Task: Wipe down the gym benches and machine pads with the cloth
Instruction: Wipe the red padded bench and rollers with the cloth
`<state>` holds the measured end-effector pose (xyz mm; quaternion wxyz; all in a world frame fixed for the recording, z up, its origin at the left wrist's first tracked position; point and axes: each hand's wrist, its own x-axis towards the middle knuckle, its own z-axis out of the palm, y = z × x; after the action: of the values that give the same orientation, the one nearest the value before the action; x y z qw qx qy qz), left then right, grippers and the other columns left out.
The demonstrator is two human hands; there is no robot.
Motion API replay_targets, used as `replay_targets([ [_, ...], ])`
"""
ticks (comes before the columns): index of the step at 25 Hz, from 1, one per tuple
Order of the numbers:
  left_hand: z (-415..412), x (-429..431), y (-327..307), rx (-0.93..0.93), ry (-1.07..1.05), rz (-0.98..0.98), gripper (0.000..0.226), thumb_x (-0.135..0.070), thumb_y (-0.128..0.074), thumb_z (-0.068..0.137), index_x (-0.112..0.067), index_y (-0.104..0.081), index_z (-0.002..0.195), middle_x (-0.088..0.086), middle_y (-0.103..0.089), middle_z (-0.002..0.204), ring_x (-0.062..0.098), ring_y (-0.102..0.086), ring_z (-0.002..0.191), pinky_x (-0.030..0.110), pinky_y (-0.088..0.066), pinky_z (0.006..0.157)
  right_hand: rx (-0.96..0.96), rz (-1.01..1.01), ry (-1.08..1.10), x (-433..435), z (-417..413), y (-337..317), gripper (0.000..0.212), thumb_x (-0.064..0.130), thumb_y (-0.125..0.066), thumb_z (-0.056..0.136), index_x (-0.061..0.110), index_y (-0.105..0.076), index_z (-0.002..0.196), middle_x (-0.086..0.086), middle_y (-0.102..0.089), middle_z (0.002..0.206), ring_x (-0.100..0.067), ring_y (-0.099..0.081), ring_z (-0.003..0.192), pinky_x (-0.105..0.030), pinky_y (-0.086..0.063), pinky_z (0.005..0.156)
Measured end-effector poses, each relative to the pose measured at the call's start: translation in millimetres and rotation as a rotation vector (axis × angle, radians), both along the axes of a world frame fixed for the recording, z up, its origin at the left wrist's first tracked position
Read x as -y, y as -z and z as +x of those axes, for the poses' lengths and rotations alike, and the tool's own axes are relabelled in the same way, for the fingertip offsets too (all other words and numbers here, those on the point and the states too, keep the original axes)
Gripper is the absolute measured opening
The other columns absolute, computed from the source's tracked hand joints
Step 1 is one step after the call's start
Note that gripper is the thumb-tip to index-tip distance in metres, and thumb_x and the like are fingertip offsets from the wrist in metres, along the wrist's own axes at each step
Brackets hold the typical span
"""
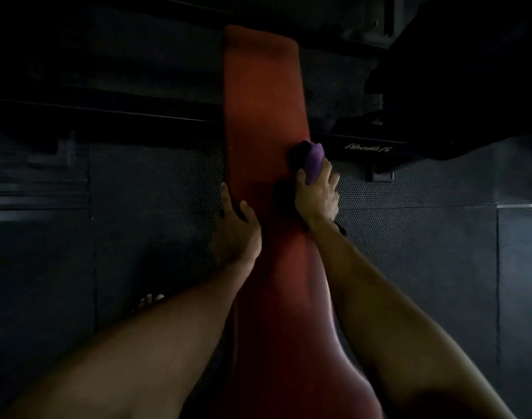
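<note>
red bench (261,101), left hand (237,234) resting straight-fingered on its edge, right hand (317,198) with fingers (327,169) gripping purple cloth (315,160)

Right hand (317,195) clenched (left hand (237,231) spread).
</note>
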<state>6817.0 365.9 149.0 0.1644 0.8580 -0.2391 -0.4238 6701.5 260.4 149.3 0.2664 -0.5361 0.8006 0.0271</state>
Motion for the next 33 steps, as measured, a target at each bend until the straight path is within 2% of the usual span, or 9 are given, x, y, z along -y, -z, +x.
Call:
replay_targets([
  [4, -0.5, 1.7, -6.3, 0.023, 0.012, 0.035, 0.058, -0.051, -0.024, 0.105, -0.044, -0.003, 0.159, 0.012, -0.048, 0.148, 0.038, -0.055, 0.122, 0.052, -0.040, 0.101, 0.042, 0.046, -0.087, -42.1, -24.9, -27.5, 0.081, 0.065, -0.051, 0.093, 0.032, -0.016, 0.158, -0.006, -0.038, 0.151, -0.044, -0.057, 0.118, -0.052, -0.046, 0.091],
  [8, -0.4, 3.2, -8.6, 0.011, 0.016, 0.022, 0.058, -0.050, -0.027, 0.105, -0.041, -0.008, 0.159, 0.008, -0.043, 0.153, 0.041, -0.055, 0.123, 0.054, -0.039, 0.101, 0.036, 0.074, 0.005, -97.4, -44.2, -46.1, 0.088, 0.070, -0.051, 0.091, 0.031, -0.014, 0.160, -0.003, -0.038, 0.155, -0.041, -0.056, 0.122, -0.051, -0.046, 0.093],
  [13, -2.5, 2.0, -7.9, 0.025, 0.016, -0.037, 0.057, -0.046, -0.028, 0.106, -0.037, -0.012, 0.160, 0.006, -0.044, 0.153, 0.042, -0.058, 0.118, 0.052, -0.045, 0.095, -0.067, -0.045, -0.097, -60.5, -14.0, -14.6, 0.084, 0.069, -0.051, 0.091, 0.031, -0.017, 0.158, -0.012, -0.035, 0.151, -0.037, -0.050, 0.125, -0.051, -0.047, 0.095],
  [17, -1.9, 3.1, -3.0, 0.010, 0.004, -0.015, 0.056, -0.044, -0.028, 0.106, -0.040, -0.008, 0.159, 0.007, -0.051, 0.142, 0.032, -0.060, 0.115, 0.046, -0.045, 0.093, -0.106, -0.043, -0.103, -17.6, 7.7, 4.9, 0.083, 0.071, -0.047, 0.092, 0.033, -0.018, 0.159, -0.014, -0.031, 0.156, -0.037, -0.046, 0.130, -0.053, -0.042, 0.103],
  [19, -2.1, 5.4, -2.4, 0.001, 0.000, 0.013, 0.056, -0.044, -0.028, 0.106, -0.042, -0.007, 0.158, 0.007, -0.050, 0.145, 0.031, -0.060, 0.116, 0.045, -0.044, 0.094, -0.101, -0.053, -0.106, -10.4, 9.7, 8.5, 0.083, 0.072, -0.046, 0.092, 0.033, -0.019, 0.159, -0.013, -0.031, 0.156, -0.037, -0.045, 0.131, -0.053, -0.041, 0.104],
  [23, -2.2, 2.7, -3.1, 0.005, 0.006, -0.012, 0.055, -0.046, -0.026, 0.106, -0.041, -0.009, 0.158, 0.008, -0.047, 0.150, 0.033, -0.059, 0.119, 0.045, -0.045, 0.094, 0.018, -0.089, -0.144, -48.2, -16.0, -11.4, 0.079, 0.071, -0.047, 0.092, 0.035, -0.020, 0.156, -0.007, -0.037, 0.152, -0.033, -0.050, 0.127, -0.054, -0.048, 0.098],
  [27, -2.4, 7.2, -7.9, -0.018, -0.009, -0.025, 0.064, -0.051, -0.023, 0.099, -0.037, -0.014, 0.160, 0.010, -0.044, 0.153, 0.036, -0.057, 0.122, 0.045, -0.044, 0.093, -0.018, -0.054, -0.111, -107.8, -34.5, -33.2, 0.079, 0.069, -0.049, 0.092, 0.033, -0.022, 0.157, -0.006, -0.037, 0.152, -0.031, -0.049, 0.129, -0.053, -0.049, 0.097],
  [30, 0.3, 7.1, -9.2, -0.003, -0.017, -0.011, 0.062, -0.050, -0.023, 0.101, -0.035, -0.014, 0.160, 0.010, -0.045, 0.153, 0.035, -0.056, 0.123, 0.045, -0.045, 0.095, -0.050, -0.040, -0.094, -78.5, -23.5, -19.6, 0.080, 0.067, -0.051, 0.091, 0.031, -0.023, 0.157, -0.008, -0.032, 0.155, -0.034, -0.048, 0.128, -0.053, -0.049, 0.096],
  [33, -0.7, 9.1, -17.7, -0.031, 0.008, 0.009, 0.056, -0.043, -0.028, 0.107, -0.038, -0.009, 0.160, 0.004, -0.044, 0.153, 0.029, -0.055, 0.126, 0.043, -0.043, 0.102, -0.017, -0.035, -0.115, -27.4, -5.0, 0.4, 0.078, 0.066, -0.051, 0.092, 0.036, -0.021, 0.158, -0.005, -0.020, 0.164, -0.036, -0.040, 0.137, -0.054, -0.044, 0.103],
])
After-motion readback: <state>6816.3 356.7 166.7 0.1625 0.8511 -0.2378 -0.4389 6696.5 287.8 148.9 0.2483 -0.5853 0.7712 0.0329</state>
